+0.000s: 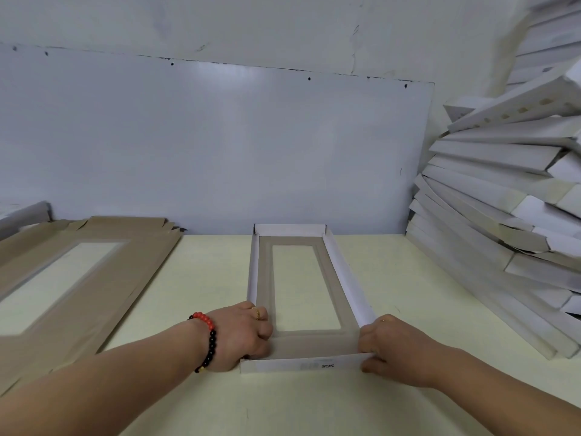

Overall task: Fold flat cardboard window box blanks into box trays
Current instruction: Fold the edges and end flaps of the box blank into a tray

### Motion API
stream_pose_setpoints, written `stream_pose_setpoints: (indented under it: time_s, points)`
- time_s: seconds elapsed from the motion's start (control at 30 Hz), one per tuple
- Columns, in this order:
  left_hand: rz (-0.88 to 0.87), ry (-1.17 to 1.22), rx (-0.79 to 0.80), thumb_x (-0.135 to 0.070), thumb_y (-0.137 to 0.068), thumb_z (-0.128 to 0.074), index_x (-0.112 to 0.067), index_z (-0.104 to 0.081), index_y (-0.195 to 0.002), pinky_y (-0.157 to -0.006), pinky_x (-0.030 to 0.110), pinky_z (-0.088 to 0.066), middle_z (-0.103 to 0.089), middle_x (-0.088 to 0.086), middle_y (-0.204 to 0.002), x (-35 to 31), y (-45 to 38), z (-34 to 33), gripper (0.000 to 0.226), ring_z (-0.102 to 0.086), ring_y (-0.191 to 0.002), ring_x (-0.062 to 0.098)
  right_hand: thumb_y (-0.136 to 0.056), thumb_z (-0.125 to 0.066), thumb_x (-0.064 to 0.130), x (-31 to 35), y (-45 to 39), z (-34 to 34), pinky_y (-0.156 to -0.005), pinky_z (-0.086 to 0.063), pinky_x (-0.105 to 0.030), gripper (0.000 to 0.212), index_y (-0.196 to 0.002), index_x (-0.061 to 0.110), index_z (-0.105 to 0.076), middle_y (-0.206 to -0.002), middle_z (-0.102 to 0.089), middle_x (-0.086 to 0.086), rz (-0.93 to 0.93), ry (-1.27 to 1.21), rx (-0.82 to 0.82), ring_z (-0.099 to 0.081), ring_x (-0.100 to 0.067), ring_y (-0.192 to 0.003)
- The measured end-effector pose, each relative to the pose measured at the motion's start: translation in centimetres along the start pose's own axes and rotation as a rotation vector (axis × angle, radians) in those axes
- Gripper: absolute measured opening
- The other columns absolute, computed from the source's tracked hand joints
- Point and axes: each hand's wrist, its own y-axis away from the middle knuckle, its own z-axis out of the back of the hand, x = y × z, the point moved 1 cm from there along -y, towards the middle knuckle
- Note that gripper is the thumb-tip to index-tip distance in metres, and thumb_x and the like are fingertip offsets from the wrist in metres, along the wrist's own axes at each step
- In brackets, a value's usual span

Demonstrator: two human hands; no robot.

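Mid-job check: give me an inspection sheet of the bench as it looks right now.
Surface: pale table, bare in front of the box.
Job's things: box tray in the centre, window panel down, four white walls raised; near wall being formed. Flat blanks lie stacked at left.
Clutter: nothing seen.
Hands: left hand grips the near left corner; right hand pinches the near right corner.
Cables: nothing seen.
Surroundings: grey board against the wall behind; leaning pile of folded trays at right; bead bracelet on the left wrist.
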Motion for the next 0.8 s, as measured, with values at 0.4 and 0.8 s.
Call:
stream_pose_setpoints:
  time_s: [0.4,0.8]
  points:
    - [0.029,0.078,0.027,-0.005,-0.078,-0.053,-0.023,-0.049,-0.089,-0.093,0.030,-0.034,-0.055,-0.006,-0.094,-0.48,-0.72,0.06,0.022,-0.042,-0.101,0.018,-0.090,-0.052,0.036,-0.60,0.30,-0.08,-0.083,-0.041,-0.028,0.023,-0.070,0.028,-0.045,-0.073,-0.039,0.012,0.004,-0.060,-0.019,-0.041,-0.013,-0.074]
    - [0.015,0.018,0.041,-0.007,-0.084,-0.051,-0.021,-0.049,-0.094,-0.092,0.030,-0.031,-0.055,-0.003,-0.096,-0.81,-0.94,0.48,0.017,-0.040,-0.100,0.019,-0.091,-0.051,0.036,-0.60,0.31,-0.39,-0.088,-0.037,-0.022,0.021,-0.079,0.020,-0.059,-0.078,-0.045,0.013,-0.020,-0.063,-0.013,-0.051,-0.015,-0.082]
